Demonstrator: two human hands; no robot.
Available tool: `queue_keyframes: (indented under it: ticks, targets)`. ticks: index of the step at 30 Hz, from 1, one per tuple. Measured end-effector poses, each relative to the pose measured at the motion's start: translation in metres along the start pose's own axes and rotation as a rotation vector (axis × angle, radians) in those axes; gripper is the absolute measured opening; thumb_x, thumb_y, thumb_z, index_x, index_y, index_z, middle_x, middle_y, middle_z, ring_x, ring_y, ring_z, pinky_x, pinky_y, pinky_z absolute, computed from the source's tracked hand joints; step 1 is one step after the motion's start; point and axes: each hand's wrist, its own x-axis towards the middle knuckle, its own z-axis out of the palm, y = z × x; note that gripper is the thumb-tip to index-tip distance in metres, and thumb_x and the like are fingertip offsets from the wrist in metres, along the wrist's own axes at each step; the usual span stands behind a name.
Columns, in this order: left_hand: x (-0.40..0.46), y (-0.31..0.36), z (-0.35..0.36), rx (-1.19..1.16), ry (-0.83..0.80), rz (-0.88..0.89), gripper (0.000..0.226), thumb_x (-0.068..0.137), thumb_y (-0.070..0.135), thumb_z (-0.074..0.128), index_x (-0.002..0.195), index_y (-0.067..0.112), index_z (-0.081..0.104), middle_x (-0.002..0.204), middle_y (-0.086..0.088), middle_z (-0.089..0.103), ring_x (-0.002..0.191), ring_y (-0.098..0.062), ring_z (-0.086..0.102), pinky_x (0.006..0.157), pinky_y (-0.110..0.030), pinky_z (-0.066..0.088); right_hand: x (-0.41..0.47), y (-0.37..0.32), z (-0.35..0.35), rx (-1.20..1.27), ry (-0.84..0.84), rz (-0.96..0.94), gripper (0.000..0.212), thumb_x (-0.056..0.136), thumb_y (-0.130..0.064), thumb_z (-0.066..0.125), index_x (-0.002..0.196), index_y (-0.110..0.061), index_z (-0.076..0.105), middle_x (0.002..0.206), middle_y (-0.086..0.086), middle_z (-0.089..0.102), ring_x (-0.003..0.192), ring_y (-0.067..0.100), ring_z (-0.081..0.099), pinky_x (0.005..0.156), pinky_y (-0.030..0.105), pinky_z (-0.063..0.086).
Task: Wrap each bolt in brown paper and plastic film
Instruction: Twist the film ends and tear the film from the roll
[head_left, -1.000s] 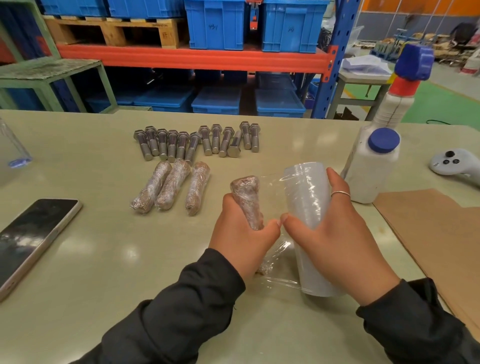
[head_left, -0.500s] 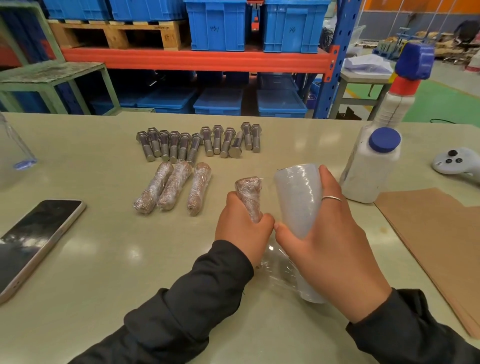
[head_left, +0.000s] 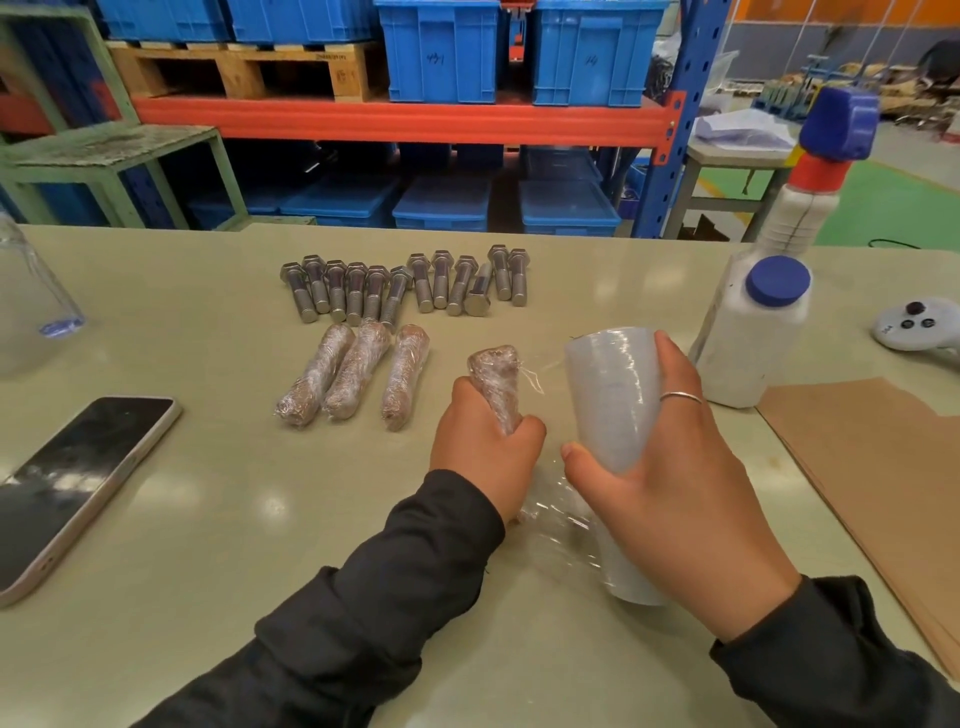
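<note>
Gripping hands: left hand (head_left: 483, 447) (wrapped bolt (head_left: 496, 379)); right hand (head_left: 670, 483), film roll (head_left: 610, 395)

blue crate (head_left: 441, 57): handwritten mark on front, looks like "431", uncertain | neighbouring blue crate (head_left: 592, 57): handwritten "14", faint | wooden pallet (head_left: 291, 67): dark stamped marks on end block and side board, too small to read | white controller (head_left: 917, 325): small mark, unreadable

dark charcoal long sleeves (head_left: 363, 613) on both arms; thin silver ring (head_left: 680, 397) on right hand (head_left: 670, 499).
</note>
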Motion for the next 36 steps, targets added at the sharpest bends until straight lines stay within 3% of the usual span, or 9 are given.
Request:
queue_keyframes:
  ticks: [4,6,8,12,16,19,27,33,36]
  targets:
    - [-0.005,0.003,-0.003,-0.085,-0.03,0.043,0.015,0.079,0.01,0.056,0.078,0.01,0.042,0.064,-0.006,0.047,0.055,-0.022,0.051,0.053,-0.032,0.044,0.009,0.008,-0.003,0.067,0.005,0.064,0.101,0.063,-0.057,0.069,0.142,-0.039,0.008,0.132,-0.006,0.041,0.106,0.018,0.052,0.082,0.033,0.049]
    - [-0.009,0.004,-0.005,-0.098,0.004,0.073,0.018,0.079,0.01,0.058,0.074,0.014,0.041,0.06,0.001,0.045,0.048,-0.007,0.046,0.047,-0.02,0.041,0.013,0.008,-0.004,0.071,0.011,0.067,0.106,0.056,-0.065,0.067,0.141,-0.04,0.009,0.132,-0.007,0.041,0.11,0.016,0.05,0.084,0.032,0.048]
    - [-0.013,0.006,-0.008,-0.119,0.024,0.102,0.022,0.08,0.01,0.06,0.074,0.017,0.04,0.059,0.005,0.043,0.045,-0.003,0.044,0.043,-0.013,0.038,0.015,0.008,-0.004,0.061,0.017,0.058,0.108,0.052,-0.069,0.066,0.14,-0.041,0.01,0.132,-0.007,0.041,0.111,0.015,0.048,0.084,0.031,0.046]
    - [-0.02,0.009,-0.011,-0.186,0.009,0.124,0.018,0.081,0.008,0.06,0.081,0.015,0.043,0.062,0.004,0.047,0.047,-0.004,0.043,0.048,-0.022,0.043,0.018,0.008,-0.001,0.034,0.017,0.051,0.104,0.058,-0.064,0.068,0.14,-0.043,0.008,0.13,-0.006,0.041,0.102,0.013,0.047,0.082,0.03,0.045]
    - [-0.031,0.011,-0.009,-0.122,0.016,0.273,0.021,0.08,0.01,0.061,0.086,0.017,0.041,0.06,0.009,0.047,0.054,-0.006,0.047,0.05,-0.017,0.039,0.023,0.005,0.002,-0.016,0.013,0.042,0.1,0.065,-0.054,0.071,0.142,-0.04,0.008,0.128,-0.002,0.044,0.107,0.02,0.052,0.087,0.039,0.05]
    - [-0.036,0.011,-0.006,-0.065,-0.015,0.337,0.023,0.082,0.009,0.06,0.088,0.015,0.039,0.066,0.007,0.051,0.065,-0.012,0.051,0.054,-0.021,0.039,0.028,0.001,0.005,-0.072,-0.018,0.051,0.096,0.071,-0.049,0.071,0.143,-0.037,0.009,0.125,0.003,0.046,0.108,0.025,0.053,0.087,0.042,0.05]
    - [-0.031,0.008,-0.007,-0.075,-0.019,0.282,0.02,0.083,0.008,0.059,0.087,0.016,0.041,0.07,0.002,0.054,0.068,-0.012,0.052,0.058,-0.021,0.041,0.043,-0.011,0.015,-0.33,-0.083,0.045,0.089,0.081,-0.047,0.061,0.144,-0.033,0.0,0.117,0.01,0.043,0.103,0.032,0.052,0.079,0.038,0.045]
    - [-0.026,0.005,-0.006,-0.073,-0.018,0.2,0.017,0.085,0.01,0.058,0.089,0.012,0.042,0.064,0.002,0.05,0.05,-0.007,0.047,0.048,-0.016,0.039,0.053,-0.013,0.026,-0.434,-0.133,0.097,0.087,0.083,-0.044,0.061,0.145,-0.028,0.002,0.121,0.013,0.042,0.104,0.034,0.051,0.071,0.034,0.036]
    - [-0.024,0.004,-0.006,-0.092,-0.017,0.156,0.016,0.083,0.007,0.056,0.085,0.012,0.04,0.064,-0.001,0.049,0.053,-0.015,0.048,0.052,-0.026,0.043,0.056,-0.015,0.031,-0.464,-0.138,0.12,0.088,0.082,-0.042,0.062,0.145,-0.026,0.004,0.123,0.013,0.04,0.105,0.034,0.051,0.071,0.034,0.035]
